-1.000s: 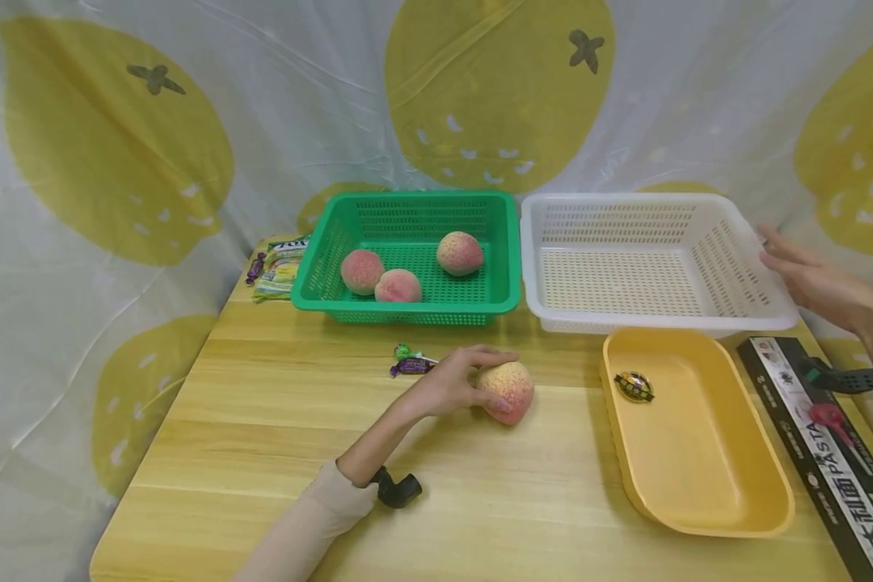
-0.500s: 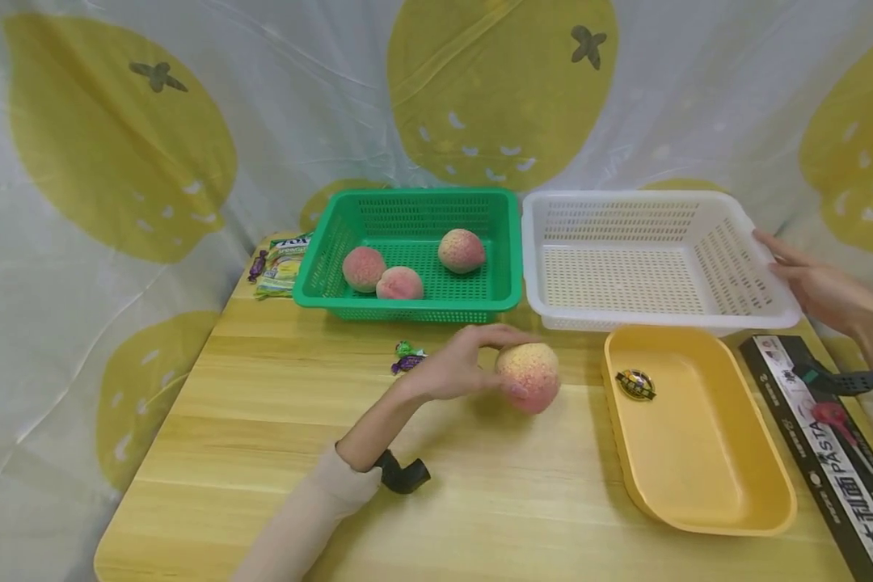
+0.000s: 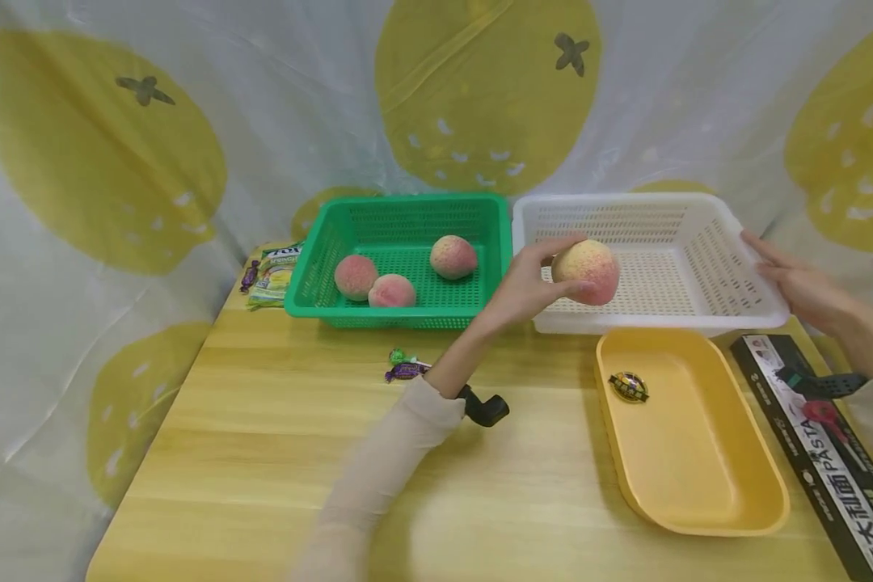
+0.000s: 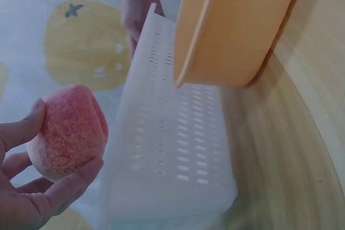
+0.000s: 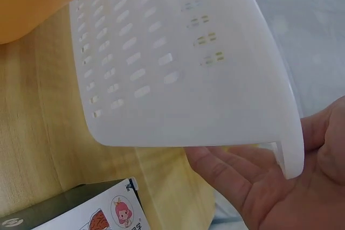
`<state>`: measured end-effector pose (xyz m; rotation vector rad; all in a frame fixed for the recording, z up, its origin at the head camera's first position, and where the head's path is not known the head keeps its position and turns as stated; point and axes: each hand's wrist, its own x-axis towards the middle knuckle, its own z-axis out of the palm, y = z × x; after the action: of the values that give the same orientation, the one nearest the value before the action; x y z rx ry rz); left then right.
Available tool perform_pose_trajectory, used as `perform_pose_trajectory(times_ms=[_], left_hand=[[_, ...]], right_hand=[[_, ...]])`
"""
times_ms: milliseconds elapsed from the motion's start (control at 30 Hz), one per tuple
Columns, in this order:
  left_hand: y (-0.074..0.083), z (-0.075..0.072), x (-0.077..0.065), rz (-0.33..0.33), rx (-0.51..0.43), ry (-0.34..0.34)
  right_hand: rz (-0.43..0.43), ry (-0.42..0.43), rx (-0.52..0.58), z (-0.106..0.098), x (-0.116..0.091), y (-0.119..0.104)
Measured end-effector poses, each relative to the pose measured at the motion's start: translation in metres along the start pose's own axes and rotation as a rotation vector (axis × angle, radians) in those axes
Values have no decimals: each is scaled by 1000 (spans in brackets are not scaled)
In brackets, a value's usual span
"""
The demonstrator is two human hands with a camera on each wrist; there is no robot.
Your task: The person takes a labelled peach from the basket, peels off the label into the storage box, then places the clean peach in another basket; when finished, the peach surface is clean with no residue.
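My left hand holds a yellow-and-pink peach above the left part of the white plastic basket. In the left wrist view, the thumb and fingers of the left hand grip the peach beside the basket wall. At the basket's right end is my right hand. Seen from the right wrist, the right hand has its fingers extended beneath the basket's rim, the thumb partly hidden behind it. Several other peaches, among them one pink peach, lie in a green basket.
An orange tray holding a wrapped round item stands in front of the white basket. Right of it lies a black-and-white pasta box. A purple-wrapped candy and snack packet are on the wooden table.
My left hand has lifted the peach off the table and carried it up and right, over the white basket. The right hand has moved slightly and now touches the basket's right end.
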<state>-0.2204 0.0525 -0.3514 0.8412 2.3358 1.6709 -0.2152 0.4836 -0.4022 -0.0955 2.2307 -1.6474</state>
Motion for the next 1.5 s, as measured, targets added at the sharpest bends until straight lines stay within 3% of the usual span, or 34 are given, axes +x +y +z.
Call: perform_pose_trajectory(times_ms=[200, 367, 500, 733, 900, 1000, 1133, 1267, 1400, 1500], left_hand=[[-18, 20, 22, -61, 12, -22], [-31, 26, 30, -154, 18, -44], [-36, 31, 37, -247, 6, -66], [-37, 37, 44, -371, 237, -202], [-38, 37, 45, -407, 258, -217], [-36, 36, 44, -366, 318, -212], [-30, 35, 39, -248, 403, -180], [-20, 24, 26, -162, 356, -111], [-7, -9, 0, -98, 261, -105], [-4, -46, -30, -59, 259, -93]], right_hand=[[-34, -40, 92, 1, 4, -4], [-11, -9, -64, 2, 7, -7], [-6, 3, -96, 3, 6, -6], [-19, 20, -148, 7, 5, -4], [-7, 31, -189, 9, 5, -5], [3, 31, -200, 10, 5, -6], [9, 33, -173, 9, 4, -5], [-17, 20, -67, 6, 2, -1], [-33, 18, -46, 2, 1, 4], [-15, 37, -148, 4, 2, 4]])
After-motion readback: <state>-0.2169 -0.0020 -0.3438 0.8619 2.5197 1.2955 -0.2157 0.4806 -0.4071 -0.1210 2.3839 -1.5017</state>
